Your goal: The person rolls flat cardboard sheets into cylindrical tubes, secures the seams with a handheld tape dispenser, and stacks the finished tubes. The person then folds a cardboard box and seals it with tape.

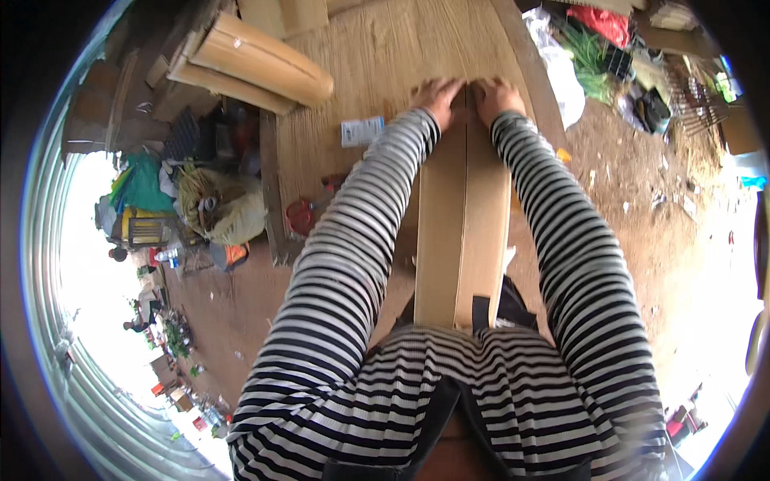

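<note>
A long, narrow brown cardboard box (441,232) lies lengthwise in front of me, its near end against my striped top and its far part on the wooden table. A seam runs along its upper face, and a strip of black tape (480,311) shows at the near end. At the far end my left hand (437,99) lies on the left of the seam, fingers spread over the cardboard. My right hand (498,98) rests on the right of the seam, its fingers likewise apart. Both arms reach forward along the box's sides.
Folded cardboard pieces (261,60) lie on the wooden table (385,48) at the far left. Beside my left forearm are a white-and-blue label (362,131) and a red object (301,216) at the table's edge. Sacks (220,204) and bags (565,76) flank the table.
</note>
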